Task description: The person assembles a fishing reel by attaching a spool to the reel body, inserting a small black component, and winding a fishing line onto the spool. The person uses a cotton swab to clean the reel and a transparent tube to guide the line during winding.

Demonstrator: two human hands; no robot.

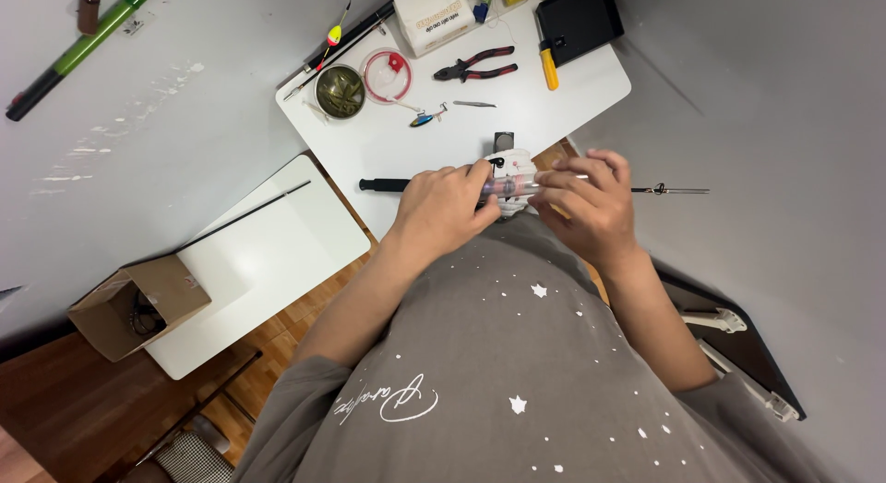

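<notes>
Honestly, the piece being worked is hard to read from here: the left hand curls over a pale, tube-like rod section with a white fitting, its fingers wrapped around it and hiding most of it, while the right hand pinches the other end with bent fingertips, so I cannot tell exactly what the fitting is. A black grip sticks out past the left hand and a thin metal tip runs out past the right, over the grey floor beyond the table's edge. All of this sits at the near edge of the white table, right against the person's grey star-printed shirt, which blocks the lower table. Further up the table there is bare white surface between the hands and the tools: red-handled pliers, a small blue lure, a round tin holding something dark and tangled, and a clear round case with a red ring inside. A white box and a black case are cut off at the top edge. To the left, a second white board carries a thin black rod, and at its end an open cardboard box holds dark coiled cable. A green rod lies well apart on the floor.
</notes>
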